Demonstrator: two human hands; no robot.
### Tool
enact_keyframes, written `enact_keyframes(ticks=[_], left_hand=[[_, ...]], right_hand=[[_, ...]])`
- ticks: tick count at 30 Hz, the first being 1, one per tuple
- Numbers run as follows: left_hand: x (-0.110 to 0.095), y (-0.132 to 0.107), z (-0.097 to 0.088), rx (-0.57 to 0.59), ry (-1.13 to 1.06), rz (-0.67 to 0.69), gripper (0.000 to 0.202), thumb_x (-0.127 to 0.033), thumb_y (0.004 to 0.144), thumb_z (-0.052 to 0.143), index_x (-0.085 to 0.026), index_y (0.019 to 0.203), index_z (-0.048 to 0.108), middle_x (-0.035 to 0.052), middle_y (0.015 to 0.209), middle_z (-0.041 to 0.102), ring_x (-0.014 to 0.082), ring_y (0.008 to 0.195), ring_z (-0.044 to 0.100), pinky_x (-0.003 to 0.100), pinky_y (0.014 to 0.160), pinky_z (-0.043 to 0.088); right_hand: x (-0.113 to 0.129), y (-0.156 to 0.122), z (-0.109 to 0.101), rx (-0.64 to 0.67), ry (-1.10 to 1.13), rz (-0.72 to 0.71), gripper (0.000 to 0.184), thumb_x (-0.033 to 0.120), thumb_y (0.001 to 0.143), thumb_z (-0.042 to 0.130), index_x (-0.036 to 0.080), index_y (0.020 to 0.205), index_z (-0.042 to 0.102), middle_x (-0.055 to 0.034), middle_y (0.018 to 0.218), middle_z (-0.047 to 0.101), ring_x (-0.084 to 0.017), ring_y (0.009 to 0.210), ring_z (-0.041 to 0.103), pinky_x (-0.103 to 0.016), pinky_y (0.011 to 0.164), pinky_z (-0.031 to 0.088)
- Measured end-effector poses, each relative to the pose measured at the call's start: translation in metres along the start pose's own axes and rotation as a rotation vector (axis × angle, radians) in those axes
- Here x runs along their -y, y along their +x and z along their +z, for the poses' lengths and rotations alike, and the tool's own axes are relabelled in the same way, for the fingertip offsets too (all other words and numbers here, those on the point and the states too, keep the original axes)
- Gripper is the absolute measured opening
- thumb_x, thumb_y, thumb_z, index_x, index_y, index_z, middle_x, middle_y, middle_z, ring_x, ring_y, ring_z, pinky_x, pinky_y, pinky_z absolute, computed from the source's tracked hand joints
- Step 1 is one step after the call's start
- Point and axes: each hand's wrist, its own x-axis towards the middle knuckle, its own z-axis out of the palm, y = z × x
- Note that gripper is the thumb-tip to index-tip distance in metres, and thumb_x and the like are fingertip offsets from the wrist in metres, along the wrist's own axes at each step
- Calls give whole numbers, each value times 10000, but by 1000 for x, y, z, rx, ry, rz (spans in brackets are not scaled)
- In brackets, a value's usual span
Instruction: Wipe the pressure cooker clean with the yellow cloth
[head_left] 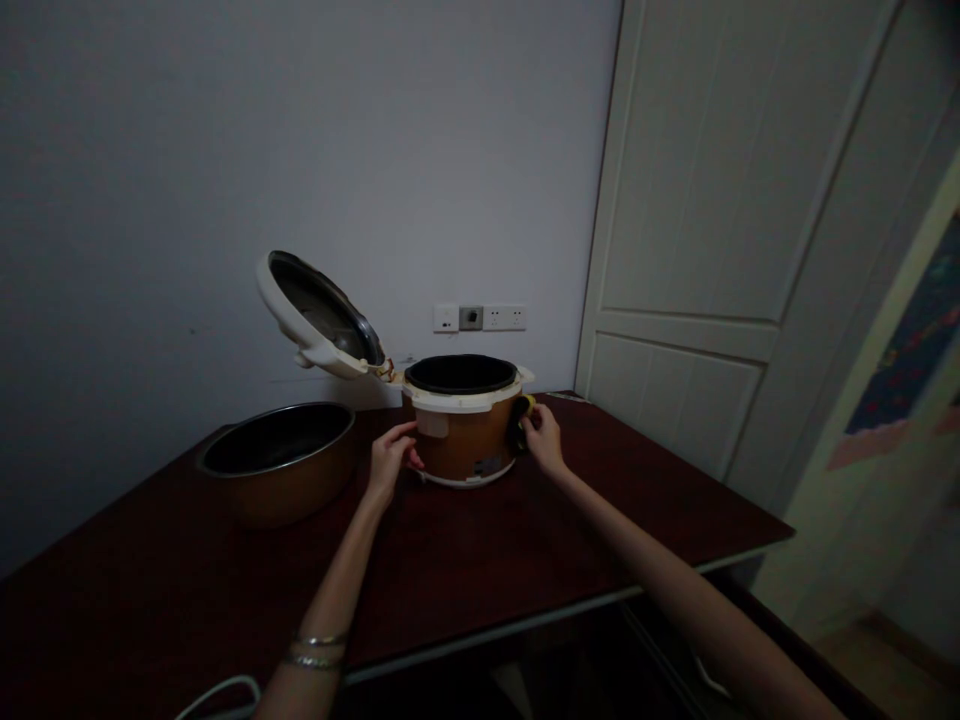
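An electric cooker (459,448) with a brown body and white rim stands on the table, its dark inside exposed. Its round white lid (319,310) is tipped up to the left on a hinge. My left hand (393,462) rests with fingers stretched against the cooker's left side. On the opposite side my right hand (543,438) pinches a small black and yellow thing (522,415) against the body; its kind is too dark to make out. A brown inner pot (279,470) with a dark interior stands left of the cooker.
The dark red table (465,560) has a pale front edge. Wall sockets (504,318) are behind the cooker. A white cable (225,690) lies at the bottom left. To the right stands a white panelled door (690,200).
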Motion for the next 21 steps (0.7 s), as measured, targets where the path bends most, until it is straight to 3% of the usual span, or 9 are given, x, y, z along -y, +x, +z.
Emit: enact_keyframes(ticks=[3, 5, 8, 11, 14, 17, 21], left_hand=[[-1, -1, 0, 8, 5, -6, 536, -280, 633, 556, -55, 1118, 596, -54, 401, 530, 140, 388, 542, 216, 421, 401], [-1, -2, 0, 13, 5, -13, 548, -284, 634, 557, -56, 1131, 590, -54, 405, 532, 144, 394, 548, 221, 425, 408], [-2, -2, -1, 14, 2, -14, 566, -287, 631, 559, -48, 1144, 586, -52, 405, 533, 146, 394, 551, 225, 425, 414], [-1, -2, -1, 10, -6, -9, 570, -286, 629, 555, -42, 1143, 589, -50, 402, 533, 144, 382, 545, 220, 410, 400], [-1, -1, -1, 10, -2, -5, 569, -282, 625, 551, -42, 1139, 589, -49, 398, 535, 145, 375, 541, 220, 405, 400], [-1, -1, 0, 12, 5, -8, 560, -281, 620, 551, -43, 1126, 588, -53, 393, 533, 144, 374, 538, 224, 411, 412], [-2, -3, 2, 16, 6, -2, 559, -282, 623, 552, -40, 1126, 577, -57, 395, 532, 143, 375, 536, 223, 410, 409]], right_hand=[[1, 32, 7, -43, -7, 39, 252, 318, 817, 455, 178, 992, 571, -114, 985, 637, -235, 899, 589, -414, 827, 471], [-1, 32, 11, -63, -15, 70, 290, 328, 823, 426, 169, 1022, 566, -132, 1024, 636, -245, 939, 586, -425, 854, 460], [-5, -1, 14, -78, -34, 122, 309, 345, 819, 399, 168, 1009, 567, -140, 998, 648, -250, 910, 599, -420, 818, 476], [-10, -44, 14, -76, -53, 169, 289, 384, 802, 390, 187, 894, 581, -118, 841, 659, -247, 764, 607, -389, 684, 502], [-9, -60, 13, -53, -52, 191, 293, 390, 800, 382, 187, 822, 593, -101, 737, 649, -237, 681, 601, -352, 608, 493], [5, -40, 14, -26, -32, 195, 345, 375, 826, 362, 152, 884, 618, -119, 809, 666, -234, 739, 615, -353, 671, 498], [37, 4, 15, -27, -4, 160, 419, 419, 871, 355, 147, 1082, 594, -131, 1079, 631, -228, 996, 575, -379, 902, 437]])
